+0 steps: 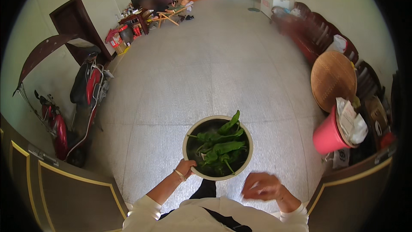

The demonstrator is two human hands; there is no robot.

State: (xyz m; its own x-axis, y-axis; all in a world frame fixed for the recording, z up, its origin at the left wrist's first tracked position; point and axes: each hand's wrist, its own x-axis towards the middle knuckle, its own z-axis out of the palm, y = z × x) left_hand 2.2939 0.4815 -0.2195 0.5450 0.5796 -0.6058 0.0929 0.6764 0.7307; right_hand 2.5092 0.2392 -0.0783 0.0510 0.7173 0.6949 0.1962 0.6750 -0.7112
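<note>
At the far left, against the wall, a red scooter (86,90) stands under a dark canopy, with a second red one (56,129) closer in, both well apart from the person. Low in the middle, the left hand (185,167) has its grip clenched on the near-left rim of a round metal bowl (189,139), held out over the speckled floor (206,60). Green chili peppers (221,144) lie loosely piled inside, one tip poking over the far rim. The bowl looks stiff and smooth, probably light with so little in it, yet carried by one edge it could tip; the rim is the natural place to hold, and the peppers are firm but would slide out easily. The right hand (262,186) hovers just beside the bowl, blurred, fingers loosely curled and holding nothing. Farther right stand a pink bucket (328,136) stuffed with paper, a round woven tray (333,79) and dark chairs (317,30).
</note>
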